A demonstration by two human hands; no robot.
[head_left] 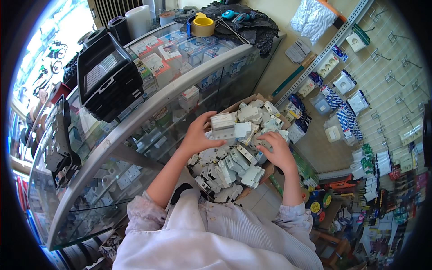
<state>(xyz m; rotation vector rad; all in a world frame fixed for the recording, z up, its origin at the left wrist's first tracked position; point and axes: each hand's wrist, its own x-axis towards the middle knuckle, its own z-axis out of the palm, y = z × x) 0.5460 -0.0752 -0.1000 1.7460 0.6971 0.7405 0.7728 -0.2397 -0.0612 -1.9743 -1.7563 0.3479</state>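
Observation:
My left hand (200, 135) is closed round a white circuit breaker (223, 126), a wide boxy one, raised above the pile with thumb and fingers on its sides. Under both hands lies a heap of loose white and grey circuit breakers (236, 164), tumbled at all angles in a cardboard box (268, 173). Over the heap's right side hovers my right hand (277, 152), fingers curved and apart, with nothing visible in them. Whether its fingertips touch the breakers below, I cannot tell.
A glass display counter (148, 108) curves along the left, with stacked black trays (108, 76) and yellow tape (202, 25) on top. At the right, a pegboard wall (382, 76) carries packaged sockets (344, 84). Cable reels (318, 204) stand low at the right.

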